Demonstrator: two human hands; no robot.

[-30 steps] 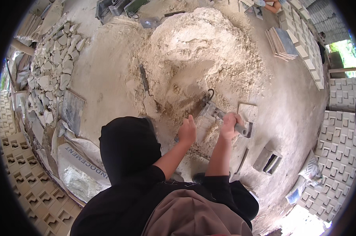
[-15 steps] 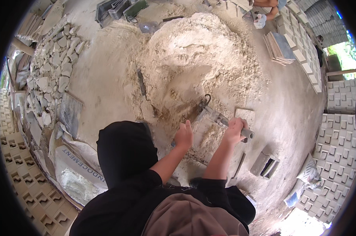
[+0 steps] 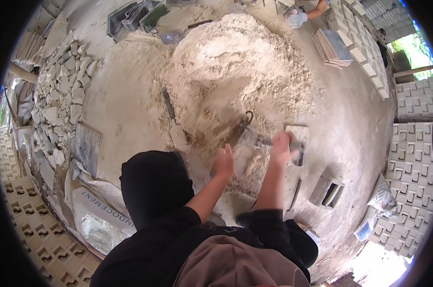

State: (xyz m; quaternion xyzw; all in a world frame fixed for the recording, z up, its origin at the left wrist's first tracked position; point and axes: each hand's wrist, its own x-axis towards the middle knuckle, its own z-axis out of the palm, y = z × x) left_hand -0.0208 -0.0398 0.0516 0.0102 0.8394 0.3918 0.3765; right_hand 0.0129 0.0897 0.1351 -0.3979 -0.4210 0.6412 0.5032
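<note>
The right hand was closed around the handle of a trowel, whose blade lay on a low spread of pale mix at the foot of the big heap. The left hand was open, fingers loosely together, resting on or just above the same spread at about 9 o'clock from the trowel; whether it touched the mix could not be told.

Judging by the scene, the work looked partway through: a portion had been drawn down from the heap and flattened near the hands, while most of the heap at 12 o'clock stood untouched. A flat slab lay touching the right hand at 3 o'clock, and a hooked tool stuck up just beyond the trowel.

Open floor lay toward 10 o'clock. At 4 o'clock a hollow mould crowded the right forearm. Rubble lined the 9 o'clock side, stacked blocks the 3 o'clock side. Another person's gloved hand worked far off at 1 o'clock.
</note>
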